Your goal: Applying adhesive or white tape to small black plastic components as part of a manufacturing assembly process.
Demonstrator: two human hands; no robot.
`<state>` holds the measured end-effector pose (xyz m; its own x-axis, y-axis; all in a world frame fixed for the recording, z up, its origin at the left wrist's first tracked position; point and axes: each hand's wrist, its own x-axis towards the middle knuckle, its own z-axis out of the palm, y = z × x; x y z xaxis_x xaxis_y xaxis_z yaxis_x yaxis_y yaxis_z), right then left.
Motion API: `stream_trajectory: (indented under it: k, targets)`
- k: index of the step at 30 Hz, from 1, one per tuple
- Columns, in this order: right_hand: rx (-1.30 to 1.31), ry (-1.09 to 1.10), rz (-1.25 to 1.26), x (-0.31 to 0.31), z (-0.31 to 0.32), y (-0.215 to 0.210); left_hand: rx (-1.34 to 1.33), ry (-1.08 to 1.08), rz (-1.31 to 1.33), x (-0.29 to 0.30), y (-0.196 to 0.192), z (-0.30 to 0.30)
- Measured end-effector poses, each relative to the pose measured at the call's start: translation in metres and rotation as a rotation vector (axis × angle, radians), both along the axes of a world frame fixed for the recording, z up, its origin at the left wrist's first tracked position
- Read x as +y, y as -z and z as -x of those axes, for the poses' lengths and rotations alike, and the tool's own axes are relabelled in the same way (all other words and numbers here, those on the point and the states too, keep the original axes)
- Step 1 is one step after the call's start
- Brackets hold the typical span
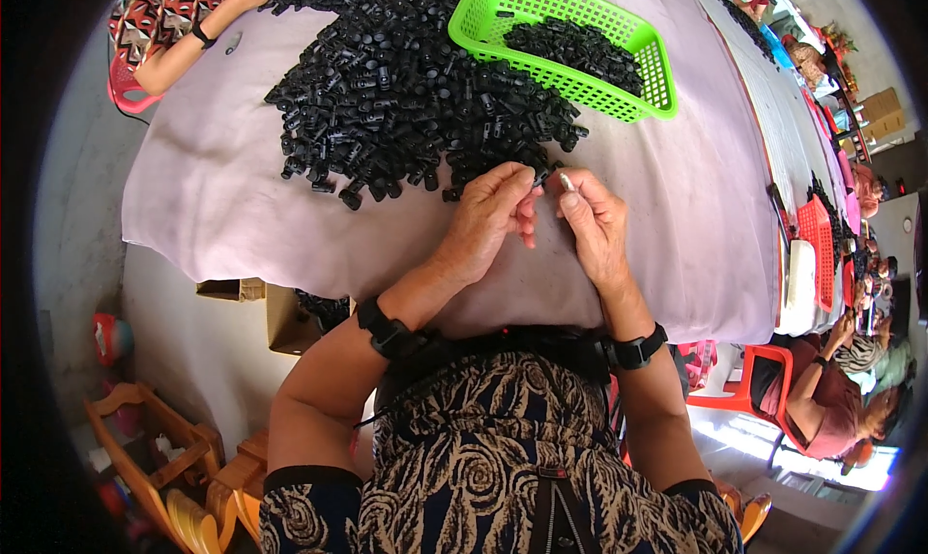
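Silvery piece [566,182] between right fingers [577,212], near black pile [411,100].

Red chair [741,392] at right, cardboard box [286,324] and wooden furniture [180,464] at lower left

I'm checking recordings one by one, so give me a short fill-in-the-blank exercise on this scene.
The pile is coloured ____.
The basket beside the pile is coloured ____.
The hand holding the silvery item is the person's ____.
Of pile and basket, the left hand is nearer the ____.

Missing words: black; green; right; pile.
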<state>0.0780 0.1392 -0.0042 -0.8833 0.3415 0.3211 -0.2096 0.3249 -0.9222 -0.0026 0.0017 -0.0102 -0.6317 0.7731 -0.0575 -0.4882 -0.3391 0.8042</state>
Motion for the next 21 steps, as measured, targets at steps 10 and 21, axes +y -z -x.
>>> stream_trajectory:
  k: [10, 21]
  targets:
    - [-0.008, -0.048, -0.228, -0.013, 0.002, -0.019, -0.065, -0.081, -0.045, 0.002, 0.001, 0.000]
    - [-0.054, -0.043, -0.149, -0.012, 0.003, -0.016, -0.094, -0.068, -0.080, 0.002, 0.003, 0.001]
